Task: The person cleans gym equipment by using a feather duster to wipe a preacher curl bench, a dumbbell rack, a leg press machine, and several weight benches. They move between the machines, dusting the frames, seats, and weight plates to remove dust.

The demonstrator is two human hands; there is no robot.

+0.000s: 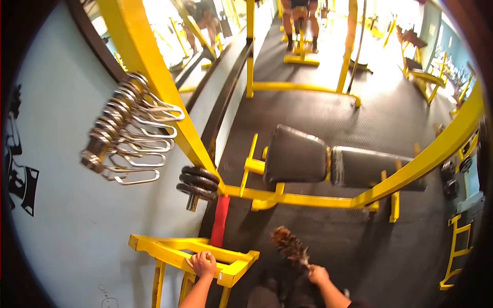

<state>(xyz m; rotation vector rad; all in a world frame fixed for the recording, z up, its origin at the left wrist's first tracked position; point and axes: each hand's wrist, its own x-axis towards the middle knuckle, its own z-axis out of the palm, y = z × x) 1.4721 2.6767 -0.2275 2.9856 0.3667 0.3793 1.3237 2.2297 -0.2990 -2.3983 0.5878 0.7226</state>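
Observation:
My right hand [319, 274] is closed around the handle of a brown feather duster [291, 246], whose feathers point up and to the left above the dark floor. On the left, my left hand [203, 264] grips the top bar of a yellow metal stand [239, 266], fingers curled over it. Above that stand, weight plates [198, 183] sit on a peg of a yellow rack frame [169, 97]. Higher up, several metal spring collars [136, 131] hang in a row from a bar on the same frame.
A black padded bench [296, 154] with yellow legs stands ahead, behind the frame's low crossbar [303, 200]. A red strip [220, 220] lies by the wall. Farther back, a person [301, 25] is on a yellow bench. Dumbbells [451, 189] and a yellow rack [457, 251] are at right.

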